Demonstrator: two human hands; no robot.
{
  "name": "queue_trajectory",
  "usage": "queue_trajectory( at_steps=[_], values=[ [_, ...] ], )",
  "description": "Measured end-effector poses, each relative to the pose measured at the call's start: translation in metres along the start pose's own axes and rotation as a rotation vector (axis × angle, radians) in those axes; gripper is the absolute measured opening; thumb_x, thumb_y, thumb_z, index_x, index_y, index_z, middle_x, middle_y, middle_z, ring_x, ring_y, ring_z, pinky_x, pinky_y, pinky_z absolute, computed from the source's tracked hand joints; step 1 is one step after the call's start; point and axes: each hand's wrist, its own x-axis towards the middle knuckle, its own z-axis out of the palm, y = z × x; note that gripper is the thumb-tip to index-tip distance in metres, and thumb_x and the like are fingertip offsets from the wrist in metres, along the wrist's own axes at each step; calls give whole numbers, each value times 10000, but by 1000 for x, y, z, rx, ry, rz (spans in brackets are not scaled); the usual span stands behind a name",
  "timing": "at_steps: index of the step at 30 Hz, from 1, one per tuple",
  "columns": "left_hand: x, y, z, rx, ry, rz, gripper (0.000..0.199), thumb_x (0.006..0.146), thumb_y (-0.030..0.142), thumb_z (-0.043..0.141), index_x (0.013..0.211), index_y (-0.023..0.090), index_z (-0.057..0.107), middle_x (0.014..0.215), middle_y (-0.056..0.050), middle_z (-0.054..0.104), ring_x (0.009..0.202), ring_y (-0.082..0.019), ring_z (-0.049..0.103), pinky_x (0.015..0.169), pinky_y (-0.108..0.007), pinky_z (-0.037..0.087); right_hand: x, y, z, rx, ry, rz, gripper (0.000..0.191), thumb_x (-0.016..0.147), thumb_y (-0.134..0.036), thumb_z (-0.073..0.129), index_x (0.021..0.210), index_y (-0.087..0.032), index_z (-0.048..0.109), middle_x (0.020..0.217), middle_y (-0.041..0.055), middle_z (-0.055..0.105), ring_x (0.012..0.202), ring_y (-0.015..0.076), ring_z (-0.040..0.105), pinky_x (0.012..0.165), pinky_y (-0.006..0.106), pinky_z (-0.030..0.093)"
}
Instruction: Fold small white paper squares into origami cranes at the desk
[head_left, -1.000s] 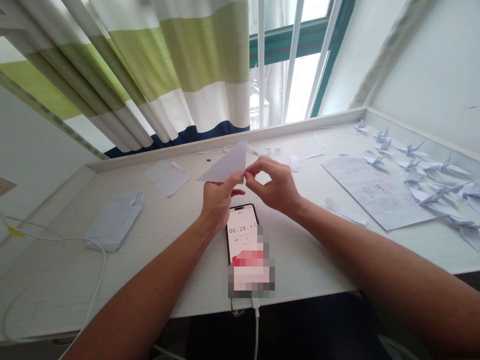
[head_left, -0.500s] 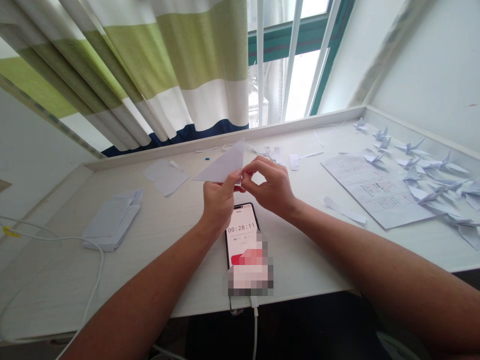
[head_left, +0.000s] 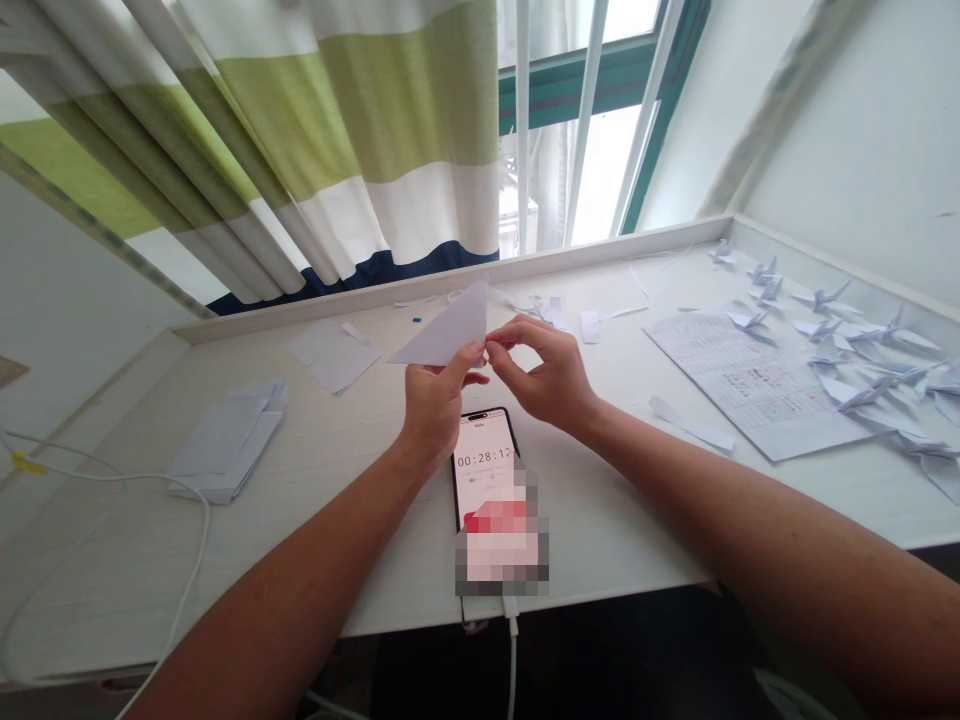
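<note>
A folded white paper triangle (head_left: 450,328) is held up above the middle of the desk, one corner pointing left and one upward. My left hand (head_left: 441,395) grips its lower right part, thumb on top and fingers beneath. At the paper's right corner, my right hand (head_left: 544,370) has thumb and index finger pinched together, touching or nearly touching the edge. Below both hands lies a phone (head_left: 487,440) showing a running timer, its lower part blurred out.
Several folded paper cranes (head_left: 825,330) and a written sheet (head_left: 742,375) cover the right side. Stacked paper (head_left: 225,440) and a white cable (head_left: 201,530) are at left. Flat sheets (head_left: 334,355) and paper strips (head_left: 691,424) lie about. A raised rim (head_left: 600,248) runs behind.
The timer on the phone has advanced. My right hand has shifted very slightly at the paper's corner; the view has tilted a little. My left hand keeps its grip.
</note>
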Motion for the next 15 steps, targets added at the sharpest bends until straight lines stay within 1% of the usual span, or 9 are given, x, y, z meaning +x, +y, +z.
queue_trajectory(
  at_steps=[5,10,15],
  values=[
    [0,2,-1,-53,-15,-18,245,715,316,872,881,194,740,896,-15,743,777,-144,672,644,-249,541,0,1,-1,-4,-14,9,122,967,-185,647,851,-205,680,802,10,712,719,148,648,660,315,519],
    [-1,2,0,-84,-1,-13,280,710,336,885,904,199,737,925,-13,745,761,-145,677,621,-253,547,0,1,0,8,-38,30,136,989,-201,623,864,-210,675,823,14,729,743,155,670,686,327,534],
    [-1,2,2,-71,42,9,298,683,318,924,882,189,743,931,-19,746,775,-138,673,614,-241,540,-1,-1,0,-26,-36,32,148,986,-190,620,845,-215,658,810,11,727,737,155,665,687,326,535]
  ],
)
